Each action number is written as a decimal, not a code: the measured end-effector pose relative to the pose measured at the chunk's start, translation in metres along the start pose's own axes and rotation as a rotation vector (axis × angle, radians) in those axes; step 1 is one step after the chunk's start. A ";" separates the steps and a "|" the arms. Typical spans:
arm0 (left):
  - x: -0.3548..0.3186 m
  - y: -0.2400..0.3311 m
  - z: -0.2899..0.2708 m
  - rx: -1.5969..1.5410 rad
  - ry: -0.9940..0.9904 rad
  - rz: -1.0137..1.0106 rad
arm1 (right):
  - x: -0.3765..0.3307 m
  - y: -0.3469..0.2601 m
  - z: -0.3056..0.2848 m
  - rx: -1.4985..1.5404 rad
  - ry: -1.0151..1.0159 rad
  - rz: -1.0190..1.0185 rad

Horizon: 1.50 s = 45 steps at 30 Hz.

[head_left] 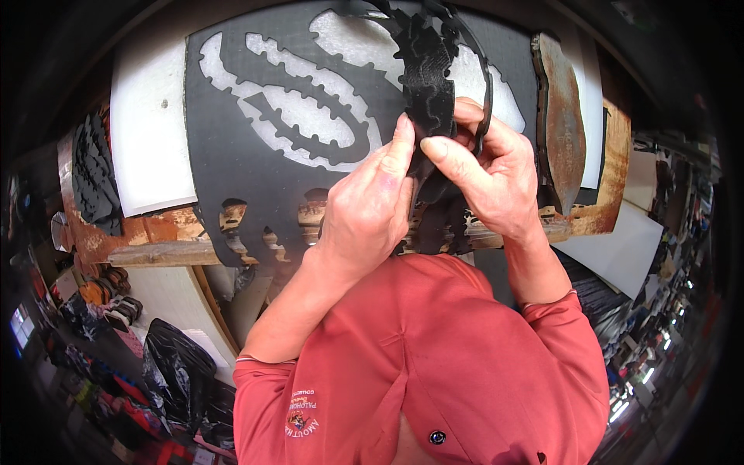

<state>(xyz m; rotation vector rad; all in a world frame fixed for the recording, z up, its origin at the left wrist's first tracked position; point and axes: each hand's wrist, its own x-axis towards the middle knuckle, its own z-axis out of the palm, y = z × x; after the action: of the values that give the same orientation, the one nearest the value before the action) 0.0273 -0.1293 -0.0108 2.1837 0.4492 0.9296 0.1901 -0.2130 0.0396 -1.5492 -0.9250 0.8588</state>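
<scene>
A black rubber piece [428,74] with a ridged face and notched edges, like a shoe sole, stands raised between my two hands. My left hand [368,198] is closed on its near left edge, with the fingertips pressed against it. From the other side my right hand [496,174] grips it, thumb in front and fingers curled behind, partly hidden. A thin curved black strip [487,85] loops beside the piece, near my right fingers. Beneath lies a black rubber sheet [225,155] with notched, sole-shaped cutouts, through which a whitish surface shows.
A rusty sole-shaped metal plate [563,124] lies right of the sheet. White boards [151,132] flank it. Black notched scraps [94,174] hang at the far left. A wooden bar [167,254] edges the bench, and a black plastic bag [178,372] stands below left.
</scene>
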 end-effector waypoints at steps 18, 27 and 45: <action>0.001 0.002 -0.013 -0.890 0.031 -0.725 | 0.012 0.009 -0.008 -0.416 0.094 -0.383; -0.001 0.018 -0.003 -0.945 0.119 -0.831 | 0.014 0.007 0.006 -0.724 -0.004 -0.583; -0.012 0.007 -0.001 -0.467 0.000 -0.599 | 0.024 0.008 -0.015 -0.692 -0.242 -0.471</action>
<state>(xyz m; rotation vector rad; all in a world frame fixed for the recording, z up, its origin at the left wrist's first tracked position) 0.0180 -0.1404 -0.0111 1.4973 0.7484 0.6192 0.2152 -0.1983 0.0328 -1.6943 -1.8136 0.3970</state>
